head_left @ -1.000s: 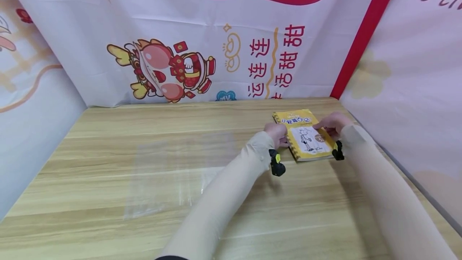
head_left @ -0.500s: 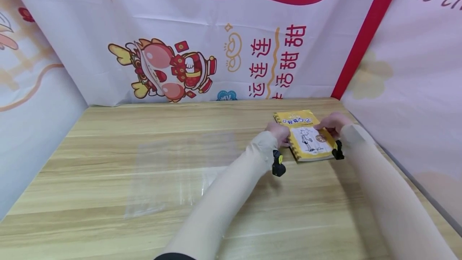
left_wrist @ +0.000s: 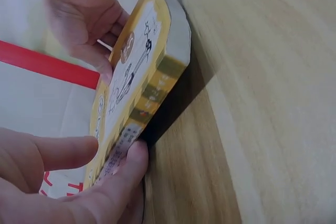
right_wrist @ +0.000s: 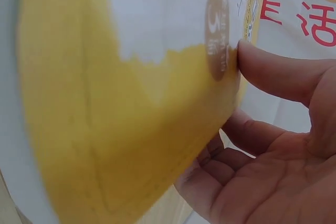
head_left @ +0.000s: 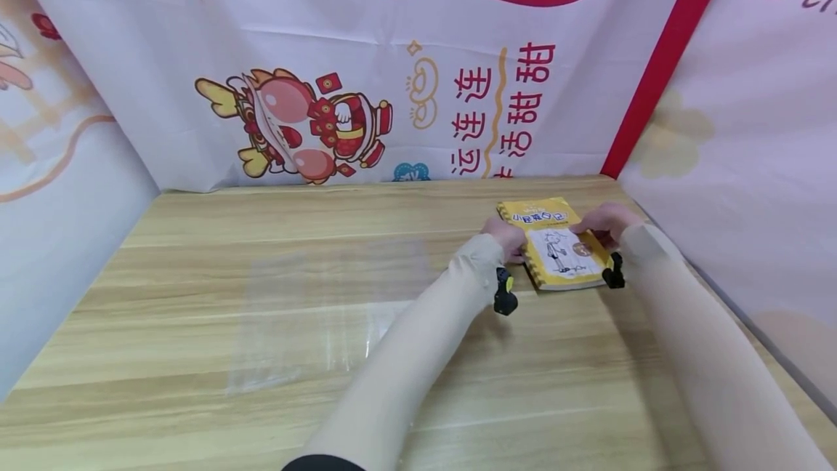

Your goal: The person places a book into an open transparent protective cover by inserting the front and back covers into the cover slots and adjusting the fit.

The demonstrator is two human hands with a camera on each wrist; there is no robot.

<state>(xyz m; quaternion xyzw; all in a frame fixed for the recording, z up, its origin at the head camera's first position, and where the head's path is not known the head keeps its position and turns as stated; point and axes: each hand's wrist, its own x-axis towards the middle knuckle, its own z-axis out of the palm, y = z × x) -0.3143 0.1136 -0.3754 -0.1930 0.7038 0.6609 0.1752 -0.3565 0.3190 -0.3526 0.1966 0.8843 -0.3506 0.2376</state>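
While the bare right hand (head_left: 609,222) and bare left hand (head_left: 506,237) gripped it from both sides, a yellow-and-white paper book (head_left: 562,251) saying "小屁孩日记" and "3" was at the pale wooden worktop's (head_left: 196,260) far right.

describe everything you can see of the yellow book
The yellow book is closed and paperback-looking, with pale page edges, dark title characters, a brown oval and a white panel bearing a line drawing. It is cover up, at the wood-patterned table's far right. The left hand touches its spine; the right hand holds the opposite edge, thumb on cover. Whether the spine is raised is unclear.
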